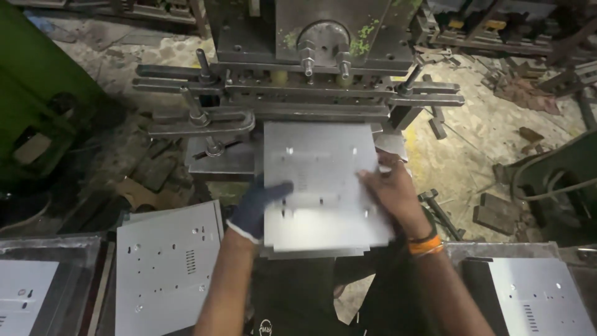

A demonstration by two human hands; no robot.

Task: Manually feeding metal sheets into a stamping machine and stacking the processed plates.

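On the press bed [224,163], apparently, hands [258,208] steady a sheet [323,186].

This was a metalworking shop, a rough factory floor. Just beyond the fingers [281,188] stood a heavy steel press [311,56] with bolts and clamping bars, while stacks of punched sheet-metal panels [165,270] lay to either side of them. The dirty concrete floor [460,155] past the fingers was littered with scrap metal offcuts [494,218].
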